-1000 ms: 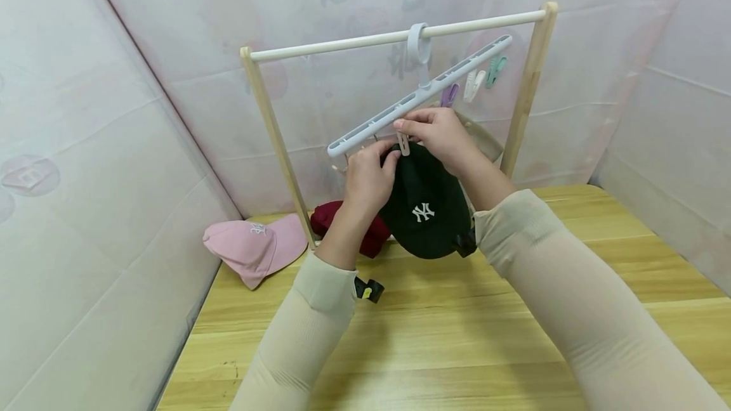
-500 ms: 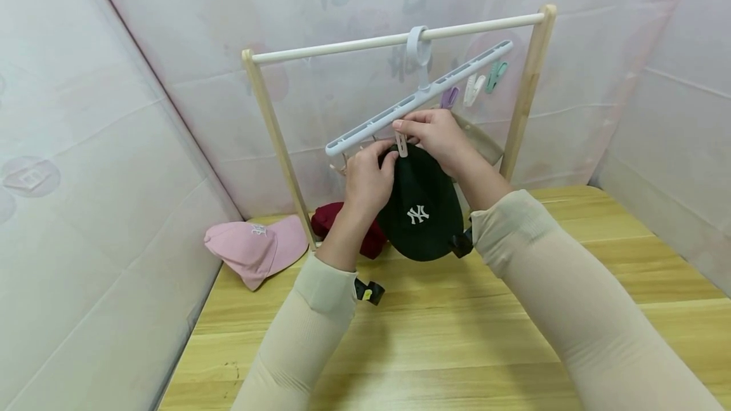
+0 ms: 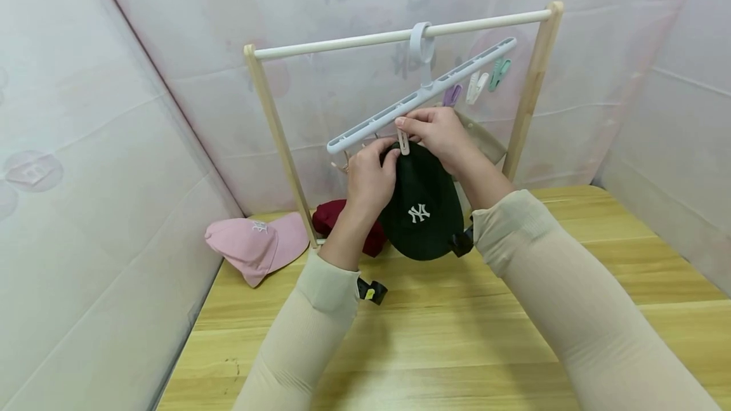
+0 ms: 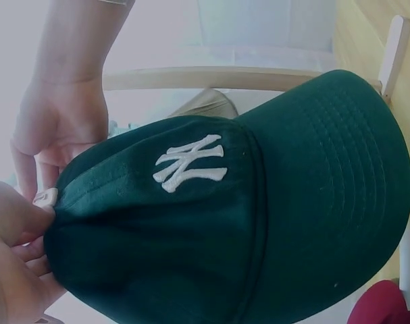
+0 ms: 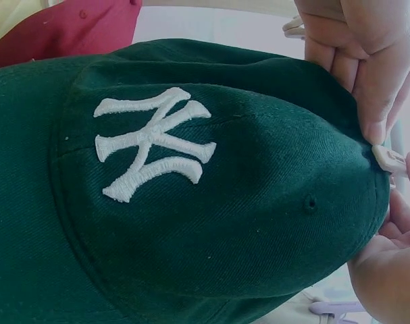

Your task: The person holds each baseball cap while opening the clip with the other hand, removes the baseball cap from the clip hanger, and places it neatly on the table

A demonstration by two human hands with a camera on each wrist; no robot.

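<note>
A dark green cap (image 3: 422, 208) with a white NY logo hangs below a white clip hanger (image 3: 422, 95) on the rack's rod (image 3: 342, 44). My left hand (image 3: 371, 173) grips the cap's top edge from the left. My right hand (image 3: 436, 132) pinches a pale clip (image 3: 403, 143) of the hanger right at that edge. The left wrist view shows the cap (image 4: 259, 216) filling the frame, my left hand (image 4: 15, 250) at its rim and the clip (image 4: 46, 197) beside it. In the right wrist view the clip (image 5: 392, 160) touches the cap (image 5: 191, 189) between both hands.
The hanger tilts down to the left, with purple (image 3: 451, 94), white (image 3: 476, 86) and green (image 3: 499, 73) clips on its right half. A beige cap (image 3: 485, 138) hangs behind my right hand. A pink cap (image 3: 257, 243) and a red cap (image 3: 337, 221) lie on the wooden table (image 3: 457, 335) by the rack's left post.
Both hands stay at the cap's top edge and the clip. The cap has swung slightly to the left; otherwise nothing has visibly moved.
</note>
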